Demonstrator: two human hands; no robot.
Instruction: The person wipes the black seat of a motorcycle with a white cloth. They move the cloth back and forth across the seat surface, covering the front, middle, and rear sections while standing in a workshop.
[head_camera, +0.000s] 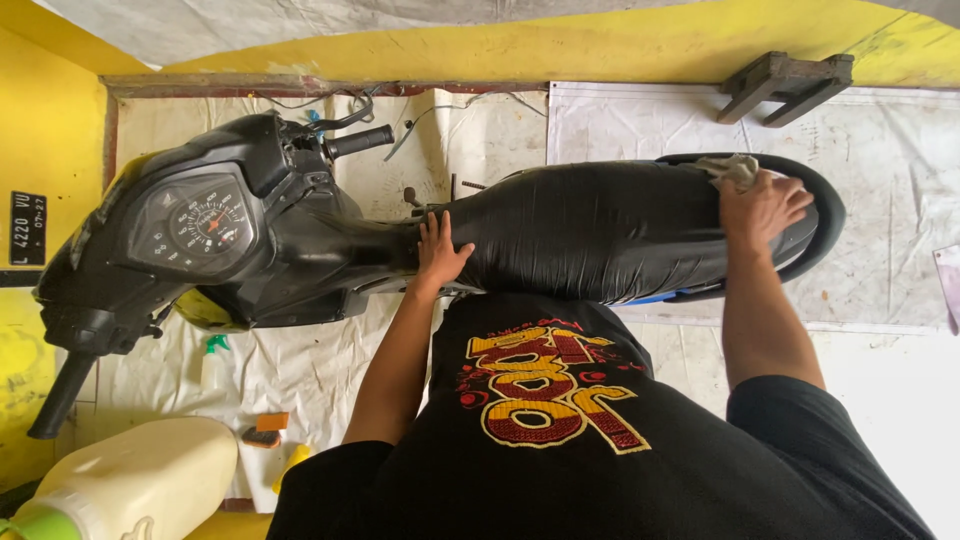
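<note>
Your left hand (440, 250) lies flat, open, on seat (590, 230) front; right hand (762, 208) presses cloth (735, 170) at rear. Jerrycan (140, 480), spray bottle (212, 362) & sponge (266, 430) on floor beside bike.

Yellow walls (50, 130) close in the left and far sides. Pale plastic sheeting (300, 370) covers the floor, and a dark wooden stool (785, 85) lies far right.
</note>
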